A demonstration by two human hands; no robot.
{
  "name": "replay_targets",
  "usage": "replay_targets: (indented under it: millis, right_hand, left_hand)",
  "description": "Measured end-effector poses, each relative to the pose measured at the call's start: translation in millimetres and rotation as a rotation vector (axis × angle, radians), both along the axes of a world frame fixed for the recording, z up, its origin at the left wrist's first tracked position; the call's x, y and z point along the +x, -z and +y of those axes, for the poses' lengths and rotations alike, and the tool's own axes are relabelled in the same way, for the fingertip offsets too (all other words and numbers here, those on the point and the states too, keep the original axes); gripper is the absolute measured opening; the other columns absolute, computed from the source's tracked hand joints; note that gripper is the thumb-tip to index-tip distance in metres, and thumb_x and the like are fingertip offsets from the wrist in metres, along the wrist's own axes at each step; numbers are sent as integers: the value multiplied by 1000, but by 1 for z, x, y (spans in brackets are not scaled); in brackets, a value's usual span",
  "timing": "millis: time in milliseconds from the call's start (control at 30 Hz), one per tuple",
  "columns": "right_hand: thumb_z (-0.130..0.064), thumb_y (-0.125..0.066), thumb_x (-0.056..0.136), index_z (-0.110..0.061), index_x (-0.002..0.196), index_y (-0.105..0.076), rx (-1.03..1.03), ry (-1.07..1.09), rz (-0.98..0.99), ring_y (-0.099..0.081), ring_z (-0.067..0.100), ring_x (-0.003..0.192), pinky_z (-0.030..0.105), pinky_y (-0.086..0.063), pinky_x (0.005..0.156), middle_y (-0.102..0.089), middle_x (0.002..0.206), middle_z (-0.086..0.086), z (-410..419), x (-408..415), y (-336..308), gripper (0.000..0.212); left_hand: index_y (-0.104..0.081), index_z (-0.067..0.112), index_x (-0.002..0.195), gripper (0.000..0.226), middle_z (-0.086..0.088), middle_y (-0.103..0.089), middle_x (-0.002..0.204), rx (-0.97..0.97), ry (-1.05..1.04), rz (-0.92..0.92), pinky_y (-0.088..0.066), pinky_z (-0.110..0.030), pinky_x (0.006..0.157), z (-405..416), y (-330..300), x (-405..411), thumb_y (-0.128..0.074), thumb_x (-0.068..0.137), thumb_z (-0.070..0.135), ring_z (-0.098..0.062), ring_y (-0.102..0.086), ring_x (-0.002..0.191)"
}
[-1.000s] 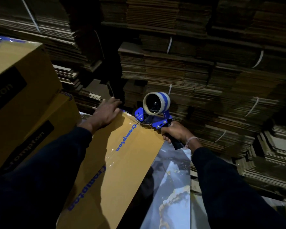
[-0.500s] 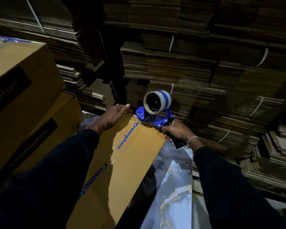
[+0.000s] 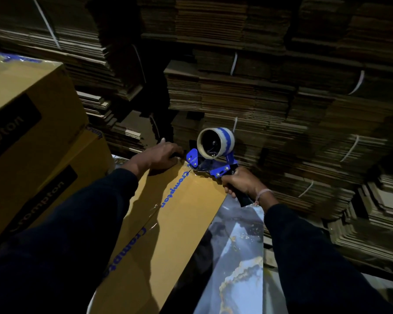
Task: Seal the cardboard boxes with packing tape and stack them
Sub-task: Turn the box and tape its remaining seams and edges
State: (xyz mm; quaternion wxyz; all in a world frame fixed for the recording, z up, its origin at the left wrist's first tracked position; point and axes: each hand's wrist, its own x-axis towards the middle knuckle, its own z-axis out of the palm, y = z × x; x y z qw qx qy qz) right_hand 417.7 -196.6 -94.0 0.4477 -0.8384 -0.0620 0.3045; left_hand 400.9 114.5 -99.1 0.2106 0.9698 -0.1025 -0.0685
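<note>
R hand (image 3: 241, 182) gripping tape gun (image 3: 211, 155) at box (image 3: 168, 223) far edge, seam nearly taped; L hand (image 3: 159, 152) pressing flat w/ loose fingers. Stacking pending.

Yellow cardboard box (image 3: 168, 227) lies flat, taped lengthwise; blue tape dispenser (image 3: 210, 155) sits at its far end.
</note>
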Motion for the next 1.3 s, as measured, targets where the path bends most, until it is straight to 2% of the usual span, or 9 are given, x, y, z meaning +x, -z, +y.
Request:
replay_targets:
  millis: [33,67,133,200,267,433,833,1000,1300]
  right_hand:
    - [-12,-64,90,-4,88,-70,3,4,4,-57,19,55,28,-48,50,-67,65,9,0,0,1,10]
    - [-11,-64,89,-5,84,-69,7,12,9,-56,19,54,28,-47,49,-65,63,9,0,0,2,9]
    - [-10,-63,88,-7,80,-68,9,15,15,-54,18,51,27,-46,48,-64,61,9,0,0,2,10]
    - [-11,-63,89,-7,81,-68,5,6,12,-55,15,49,26,-47,47,-65,62,9,1,1,2,10]
    - [-12,-63,90,-7,85,-69,12,1,17,-56,14,49,26,-47,47,-66,64,8,-2,1,1,9]
    - [-13,-64,90,-9,86,-69,37,-3,7,-58,15,52,27,-47,49,-66,65,7,-5,-2,1,7]
    - [-13,-64,88,-7,79,-69,78,3,-33,-58,24,62,32,-46,55,-65,69,15,-47,-19,6,11]
    - [-10,-64,91,-11,80,-66,96,18,-28,-58,22,59,31,-46,54,-63,64,9,-57,-25,10,11]
    - [-6,-66,83,-2,71,-66,46,106,-20,-55,20,51,26,-45,49,-61,59,14,-89,-31,19,13]
  left_hand:
    - [-67,17,118,17,1,-69,115,-46,-1,-15,-20,-46,124,-6,-1,1,-57,105,21,-15,-61,113]
    - [-67,18,112,13,2,-70,109,-112,-22,-6,-32,-43,118,-11,1,0,-57,105,22,-16,-64,109]
    - [-67,20,106,12,4,-69,102,-221,-82,5,-49,-36,90,-17,10,-7,-59,106,28,-17,-66,99]
    - [-65,19,101,10,4,-68,98,-272,-101,-85,-45,-30,75,-19,24,-12,-61,105,27,-10,-62,88]
    - [-63,25,97,7,6,-65,94,-304,-83,-141,-43,-26,71,-19,32,-15,-62,104,24,-4,-59,83]
    - [-69,20,102,8,5,-68,95,-316,-73,-169,-49,-31,74,-12,36,-14,-63,104,23,-11,-64,88]
    - [-72,23,108,12,10,-70,103,-323,-63,-203,-54,-33,85,-10,42,-14,-62,103,20,-6,-64,95]
    - [-72,26,108,12,13,-68,103,-328,-53,-201,-53,-30,83,-11,42,-14,-62,103,21,2,-62,96]
    - [-73,26,105,12,13,-70,99,-327,-74,-183,-55,-37,84,-9,43,-11,-61,103,25,-2,-64,94]
